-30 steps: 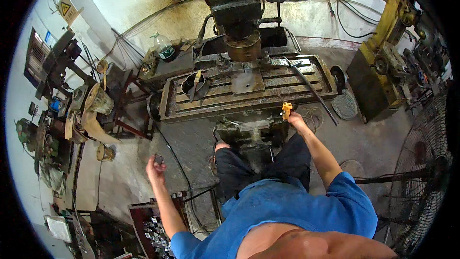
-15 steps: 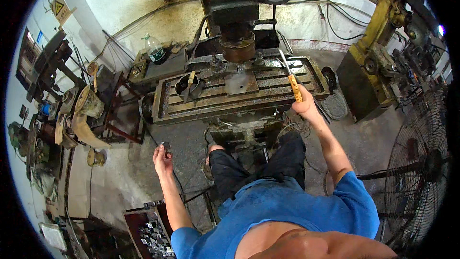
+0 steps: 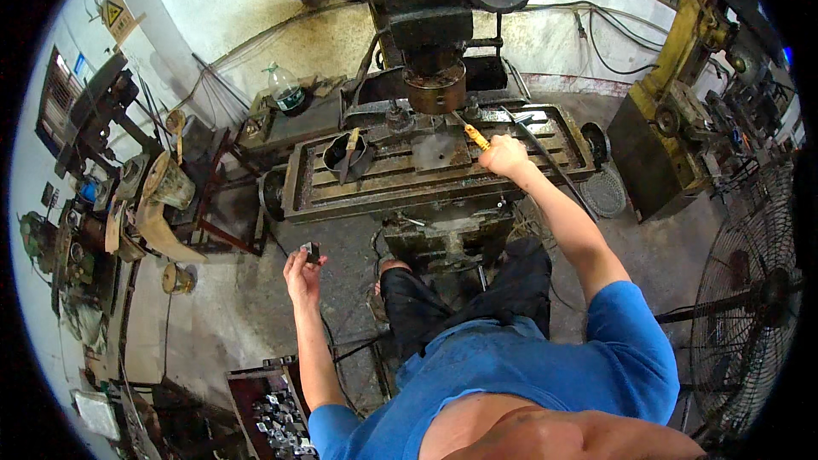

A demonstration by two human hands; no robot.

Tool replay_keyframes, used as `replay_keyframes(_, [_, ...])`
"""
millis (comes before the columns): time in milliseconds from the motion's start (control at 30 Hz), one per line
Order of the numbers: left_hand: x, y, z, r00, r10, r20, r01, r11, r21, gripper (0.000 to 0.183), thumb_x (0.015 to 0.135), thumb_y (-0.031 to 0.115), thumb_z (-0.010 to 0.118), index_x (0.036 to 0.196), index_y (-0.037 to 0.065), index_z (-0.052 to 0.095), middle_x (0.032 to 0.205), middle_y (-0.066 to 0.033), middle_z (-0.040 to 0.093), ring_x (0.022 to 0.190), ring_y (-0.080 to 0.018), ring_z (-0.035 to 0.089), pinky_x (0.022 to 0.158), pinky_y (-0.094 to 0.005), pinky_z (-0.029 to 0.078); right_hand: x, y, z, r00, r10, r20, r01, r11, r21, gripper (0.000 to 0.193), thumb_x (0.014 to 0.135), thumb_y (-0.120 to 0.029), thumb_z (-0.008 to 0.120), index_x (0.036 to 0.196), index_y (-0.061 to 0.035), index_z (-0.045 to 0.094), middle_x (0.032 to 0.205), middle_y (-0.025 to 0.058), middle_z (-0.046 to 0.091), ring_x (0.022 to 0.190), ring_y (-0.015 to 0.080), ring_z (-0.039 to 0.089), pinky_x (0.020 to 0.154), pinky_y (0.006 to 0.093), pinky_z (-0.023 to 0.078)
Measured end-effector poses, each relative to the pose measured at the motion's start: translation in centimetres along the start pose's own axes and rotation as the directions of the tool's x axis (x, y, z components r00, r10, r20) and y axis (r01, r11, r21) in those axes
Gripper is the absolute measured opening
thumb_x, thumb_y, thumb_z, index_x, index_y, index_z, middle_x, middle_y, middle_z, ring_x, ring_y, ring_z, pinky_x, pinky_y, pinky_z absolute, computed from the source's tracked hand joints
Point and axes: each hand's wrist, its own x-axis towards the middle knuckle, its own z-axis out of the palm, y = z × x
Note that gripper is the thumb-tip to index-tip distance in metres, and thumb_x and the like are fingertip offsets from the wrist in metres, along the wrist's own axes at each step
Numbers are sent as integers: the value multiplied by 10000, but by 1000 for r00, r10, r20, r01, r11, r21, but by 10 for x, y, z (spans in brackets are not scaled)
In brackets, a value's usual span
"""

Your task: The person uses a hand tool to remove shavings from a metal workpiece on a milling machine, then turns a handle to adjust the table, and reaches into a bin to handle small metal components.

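My right hand (image 3: 504, 156) is closed around the yellow handle of a tool with a thin shaft (image 3: 477, 137). It reaches over the machine table (image 3: 341, 193), and the shaft points up and left, close under the round spindle head (image 3: 435, 88). Below that head a flat, wet-looking metal plate (image 3: 434, 152) sits on the slotted table. Off to the left, above the floor, my left hand (image 3: 302, 276) pinches a small dark metal block (image 3: 312, 252) in its fingertips.
A dark container with a brush (image 3: 348, 158) stands on the table's left part. Low at the left, a tray (image 3: 245, 409) holds several small metal pieces. A large fan (image 3: 767, 294) stands at the right. A dark hose (image 3: 558, 172) crosses the table's right side.
My right hand has moved left and slightly up, swinging the yellow-handled tool toward the plate under the spindle. My left hand, still with the block, has turned slightly and shifted right in the picture.
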Motion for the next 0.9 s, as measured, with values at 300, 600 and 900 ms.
replay_keyframes(300, [33,-32,139,965,-127,230,51,949,311,80,785,11,564,794,-46,508,786,-121,569,714,-221,598,696,-340,502,-82,8,-24,845,-326,423,265,943,200,286,576,-196,520,710,38,616,660,257,574,659,371,594,631,398,479])
replay_keyframes(600, [116,-110,262,593,70,802,-805,66,589,231,666,125,647,855,22,563,840,-153,567,798,-335,561,702,-400,441,-110,54,-78,891,-344,296,265,924,276,213,557,-194,546,612,11,552,578,212,533,547,339,548,531,400,424])
replay_keyframes(900, [133,-129,286,688,-66,722,-711,-258,654,250,691,195,637,933,143,602,877,-136,579,815,-317,574,713,-429,439,-80,91,-75,955,-294,43,225,812,538,274,579,-171,562,789,1,600,558,68,526,489,202,477,475,328,359])
